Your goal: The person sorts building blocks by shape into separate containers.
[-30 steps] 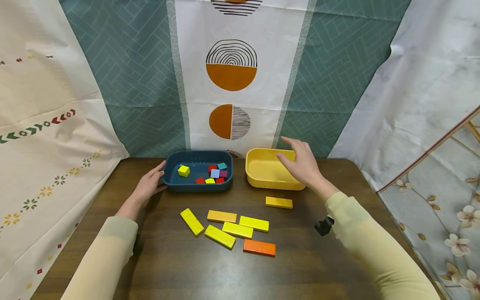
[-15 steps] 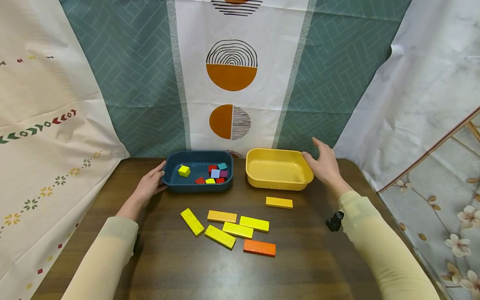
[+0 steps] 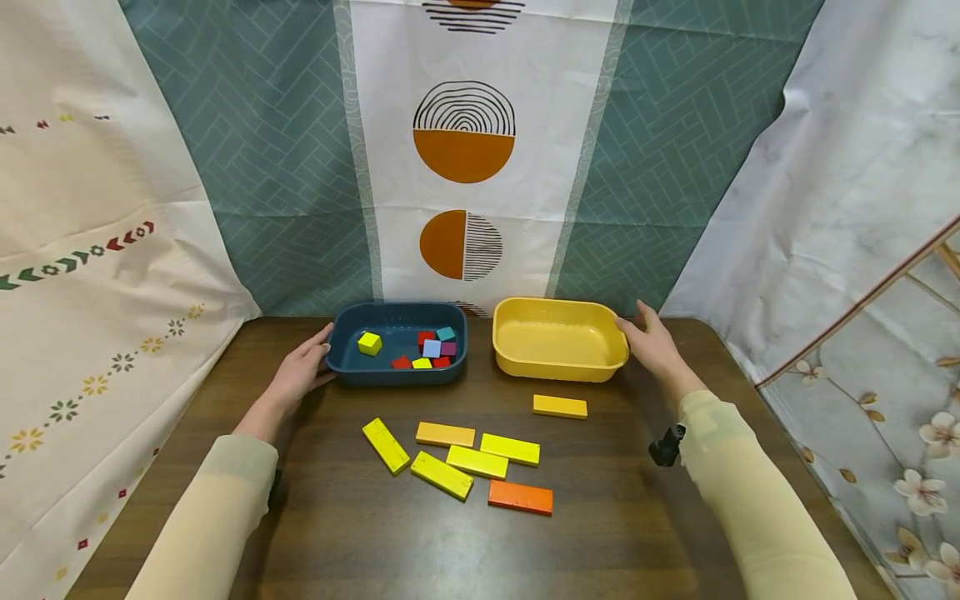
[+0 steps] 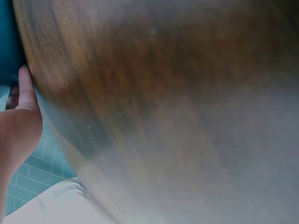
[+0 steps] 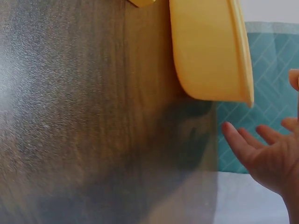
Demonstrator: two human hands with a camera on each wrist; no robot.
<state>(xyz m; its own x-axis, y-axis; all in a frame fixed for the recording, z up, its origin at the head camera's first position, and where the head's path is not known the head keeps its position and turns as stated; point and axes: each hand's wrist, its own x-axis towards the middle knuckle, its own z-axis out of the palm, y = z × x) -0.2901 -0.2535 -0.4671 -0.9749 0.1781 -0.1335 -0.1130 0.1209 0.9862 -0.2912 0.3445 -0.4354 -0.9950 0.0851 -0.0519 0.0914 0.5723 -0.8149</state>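
Yellow tub (image 3: pixel 559 339): sits just right of the middle of the head view, at the back of the worktop (image 3: pixel 337 533). Its long side runs left to right. Its open top faces up.
Blue tub (image 3: pixel 397 354): sits just left of the yellow tub, with a small gap between them. Its long side runs left to right too. Small coloured blocks (image 3: pixel 431 348) lie inside it.
Right hand (image 3: pixel 654 346): comes in from the lower right and lies at the right end of the yellow tub. The fingers (image 5: pixel 236 139) are straight and spread apart, holding nothing. In the right wrist view a small gap shows between the fingers and the tub.
Left hand (image 3: pixel 300 372): comes in from the lower left. Its straight fingers rest against the left end of the blue tub and do not curl round it.
Flat bars (image 3: pixel 465 458): yellow and orange ones lie loose in the middle of the worktop, in front of both tubs. One bar (image 3: pixel 559 407) lies alone, near the yellow tub.
Sleeves (image 3: pixel 217 508): pale yellow, on both arms.
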